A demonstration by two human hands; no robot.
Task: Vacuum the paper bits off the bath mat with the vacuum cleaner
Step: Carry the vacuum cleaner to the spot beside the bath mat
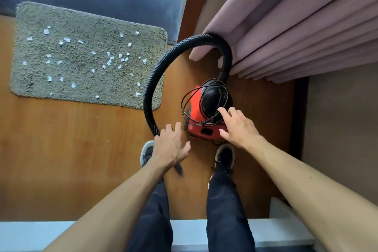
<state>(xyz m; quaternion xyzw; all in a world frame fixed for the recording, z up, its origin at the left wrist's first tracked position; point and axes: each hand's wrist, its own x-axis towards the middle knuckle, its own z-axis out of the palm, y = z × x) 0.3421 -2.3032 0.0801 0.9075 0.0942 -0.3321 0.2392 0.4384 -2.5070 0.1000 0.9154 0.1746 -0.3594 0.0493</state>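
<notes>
Where the wood floor [61, 149] meets a dark sill at the far left, the mat [86, 80] lies flat, with white paper bits [110, 59] scattered over most of its pile, thickest near the middle. Arching from beside the mat's right edge, the black hose [149, 88] loops up past the pink curtain [296, 26] and down into the vacuum [196, 116]. Its near end runs under the left hand [169, 147], which hovers over it with fingers spread and nothing gripped; whether it touches the hose cannot be told. Just right of that hand, the red and black vacuum sits on the floor, a thin cord [202, 104] coiled loosely over its top. At its near right corner the right hand [239, 127] is released too, fingers extended toward the vacuum's black top, holding nothing. Below, 2 shoes stand on the floor.
</notes>
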